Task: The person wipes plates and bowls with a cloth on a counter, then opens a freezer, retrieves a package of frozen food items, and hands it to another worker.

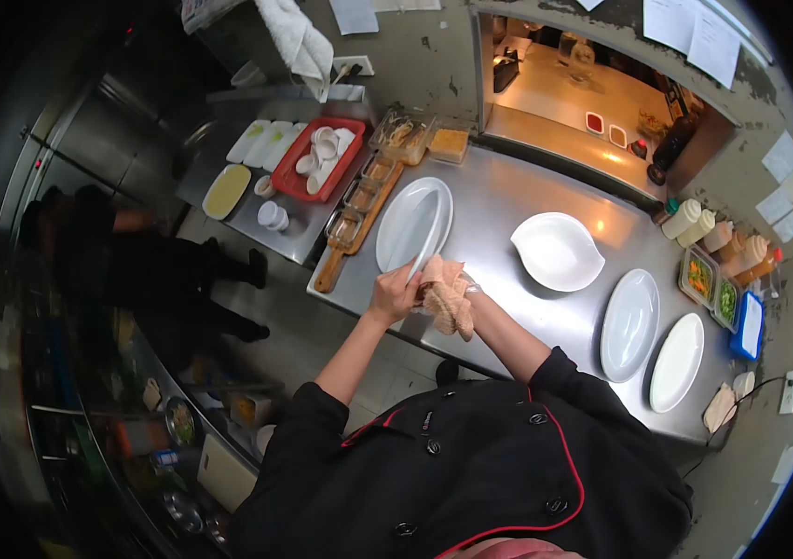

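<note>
Centre of frame, I log one white plate (pixel 431 244), tilted, its rim gripped by the curled left hand (pixel 394 298); one peach cloth (pixel 450 303), bunched over the right hand (pixel 473 296), fingers hidden, so I cannot tell how tightly they close. Counter (pixel 499 196): three oval plates (pixel 629 326), one bowl (pixel 559 252). Upper right: papers (pixel 692 37), writing too small to read. Jacket (pixel 480 456): lettering illegible. Left: one person (pixel 126 252), dim.
</note>
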{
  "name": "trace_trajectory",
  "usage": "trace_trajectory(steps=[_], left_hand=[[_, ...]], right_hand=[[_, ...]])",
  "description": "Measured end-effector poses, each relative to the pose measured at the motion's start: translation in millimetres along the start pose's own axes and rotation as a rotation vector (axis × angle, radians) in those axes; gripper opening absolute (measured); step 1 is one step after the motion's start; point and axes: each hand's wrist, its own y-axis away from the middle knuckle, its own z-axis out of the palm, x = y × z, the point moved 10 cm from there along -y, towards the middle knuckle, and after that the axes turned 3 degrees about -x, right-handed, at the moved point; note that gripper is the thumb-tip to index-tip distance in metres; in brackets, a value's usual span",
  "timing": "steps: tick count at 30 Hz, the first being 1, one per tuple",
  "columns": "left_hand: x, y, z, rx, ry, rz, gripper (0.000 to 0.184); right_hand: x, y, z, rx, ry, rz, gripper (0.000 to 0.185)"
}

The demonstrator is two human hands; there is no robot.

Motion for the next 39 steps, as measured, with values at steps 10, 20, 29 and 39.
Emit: trace_trajectory(steps=[10, 20, 29, 39], left_hand=[[-49.3, 32.9, 49.6, -0.303, -0.104, 0.181, 0.035], [-122.4, 74.3, 120.5, -0.418, -0.297, -0.104, 0.039], [-117.3, 69.4, 111.3, -0.356, -0.402, -0.358, 0.042], [27.5, 281.0, 51.5, 0.055, -0.263, -0.924, 0.040]], right_hand=[[16.1, -10.7, 5.8, -0.010, 0.098, 0.041, 0.032], [34.0, 133.9, -80.7, 0.281, 0.173, 0.125, 0.031], [10.9, 175.1, -102.7, 0.383, 0.249, 0.095, 0.030], [80.0, 179.9, -81.5, 0.174, 0.619, 0.445, 0.030]])
